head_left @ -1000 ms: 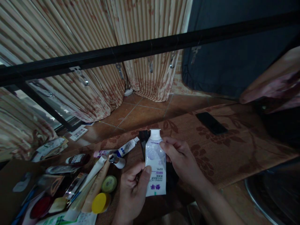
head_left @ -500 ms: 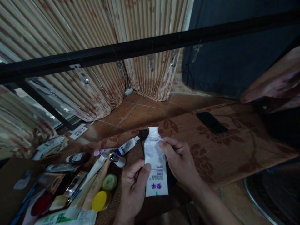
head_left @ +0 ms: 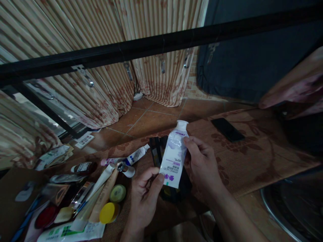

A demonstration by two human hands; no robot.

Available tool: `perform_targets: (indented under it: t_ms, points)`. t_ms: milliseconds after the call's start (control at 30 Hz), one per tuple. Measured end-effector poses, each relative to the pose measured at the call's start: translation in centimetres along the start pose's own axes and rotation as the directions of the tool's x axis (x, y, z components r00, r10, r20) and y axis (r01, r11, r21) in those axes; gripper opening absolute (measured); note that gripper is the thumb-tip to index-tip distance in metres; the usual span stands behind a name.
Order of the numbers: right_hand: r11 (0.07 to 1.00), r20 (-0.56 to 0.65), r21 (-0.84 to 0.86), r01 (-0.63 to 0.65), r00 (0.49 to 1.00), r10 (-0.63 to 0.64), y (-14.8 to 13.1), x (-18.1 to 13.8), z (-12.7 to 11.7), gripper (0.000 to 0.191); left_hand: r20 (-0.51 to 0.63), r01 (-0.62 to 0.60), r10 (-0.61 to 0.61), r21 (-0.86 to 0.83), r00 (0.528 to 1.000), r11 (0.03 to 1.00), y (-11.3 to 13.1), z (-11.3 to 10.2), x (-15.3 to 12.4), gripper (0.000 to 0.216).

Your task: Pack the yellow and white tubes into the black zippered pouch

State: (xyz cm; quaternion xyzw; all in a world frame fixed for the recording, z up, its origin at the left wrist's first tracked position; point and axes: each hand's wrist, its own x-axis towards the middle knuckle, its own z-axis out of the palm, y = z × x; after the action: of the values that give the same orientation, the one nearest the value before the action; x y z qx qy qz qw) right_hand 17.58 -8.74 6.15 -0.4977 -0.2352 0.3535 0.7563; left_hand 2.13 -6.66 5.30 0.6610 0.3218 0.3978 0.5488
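Observation:
A white tube with purple print (head_left: 174, 154) is held over the brown patterned mat (head_left: 239, 161), cap pointing away and tilted to the right. My right hand (head_left: 202, 164) grips the tube's right side with fingers wrapped round it. My left hand (head_left: 145, 195) pinches the tube's crimped lower end between thumb and fingers. Under the tube lies a black pouch-like thing (head_left: 166, 168), partly hidden by both hands.
Left of my hands lies a heap of cosmetics: several tubes (head_left: 136, 155), a yellow-lidded jar (head_left: 107, 212), a green tin (head_left: 117, 193), a red disc (head_left: 46, 216). A black phone (head_left: 227, 129) rests on the mat at right. A black metal bar (head_left: 161, 45) crosses above; striped curtains hang behind.
The tube has been lifted up and to the right and now leans right. My right hand went with it; my left hand slid to its bottom edge. More of the black thing shows.

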Motion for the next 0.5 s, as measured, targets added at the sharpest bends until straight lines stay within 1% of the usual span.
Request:
perform_targets:
  t_ms: [100, 267, 500]
  points:
    - [1.0, -0.022, -0.008, -0.004, 1.0, 0.004, -0.23, 0.02, 0.11, 0.027, -0.002, 0.009, -0.009, 0.015, 1.0, 1.0, -0.19, -0.11, -0.01, 0.021]
    - [1.0, -0.099, -0.019, -0.011, 0.995, 0.009, -0.76, 0.26, 0.33, 0.026, -0.003, 0.029, -0.029, 0.067, 1.0, 0.997, -0.65, -0.41, -0.05, 0.027]
    - [1.0, -0.071, 0.004, -0.024, 0.997, 0.025, -0.58, 0.28, 0.32, 0.023, -0.014, 0.009, -0.008, 0.091, 1.0, 0.996, -0.39, -0.25, 0.18, 0.026]
